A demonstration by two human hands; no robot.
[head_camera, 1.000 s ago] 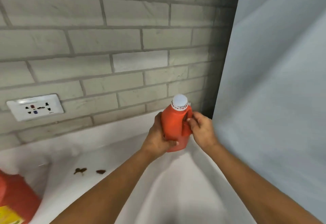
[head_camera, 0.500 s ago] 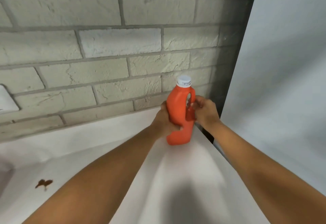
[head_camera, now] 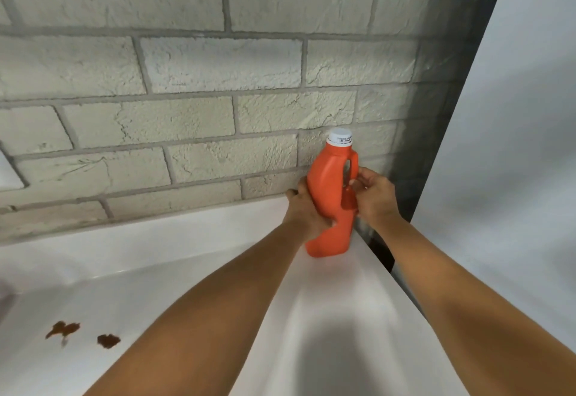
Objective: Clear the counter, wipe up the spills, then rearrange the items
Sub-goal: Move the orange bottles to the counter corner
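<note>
Orange plastic marks the bottle [head_camera: 330,196], which stands upright at the far right corner of the white tabletop [head_camera: 327,317], its long axis vertical and leaning slightly left, its white cap [head_camera: 340,137] pointing up and its loop handle [head_camera: 352,164] facing right. Its base rests on the tabletop, close to the brick wall [head_camera: 193,61] behind and beside the dark gap at the right edge.

The left hand [head_camera: 307,211] wraps the bottle's left side, fingers curled round the body with the thumb across its front. The right hand [head_camera: 372,197] is at the handle side, fingers bent against the handle; it seems to pinch the lower part of the handle, though the fingertips are partly hidden.

Two brown spills [head_camera: 64,328] lie on the tabletop at the near left, well apart from the bottle. A pale panel [head_camera: 505,161] rises along the right, just beyond the gap. Both forearms cross the tabletop in front of the bottle.
</note>
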